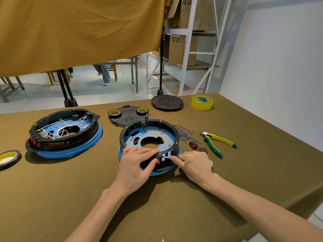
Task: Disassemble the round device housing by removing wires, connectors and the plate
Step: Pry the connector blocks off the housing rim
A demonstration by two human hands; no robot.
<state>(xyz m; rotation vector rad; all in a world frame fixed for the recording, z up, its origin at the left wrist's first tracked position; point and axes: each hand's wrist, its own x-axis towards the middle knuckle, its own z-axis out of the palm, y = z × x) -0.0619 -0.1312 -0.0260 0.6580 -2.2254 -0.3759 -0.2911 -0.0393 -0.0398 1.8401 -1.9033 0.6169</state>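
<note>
Head view: round housing [149, 145] lies flat on the desk [70, 189], open side up, its switch panel facing the person. Left hand [136, 165] pinches a small part at the near rim. Right hand [195, 163] grips a thin tool, its tip pointing left into the same spot. Removed blue wires [185, 133] lie just right of the housing.

I am sitting at a table [52, 198] under an olive cloth. A mustard curtain [78, 32] is hanging ahead of me on black stands [67, 91]. Pale floor tiles [90, 89] are showing beneath it. A white metal shelf [187, 49] is holding cardboard boxes [181, 49]. A white wall [279, 58] is catching soft light on my right.
</note>
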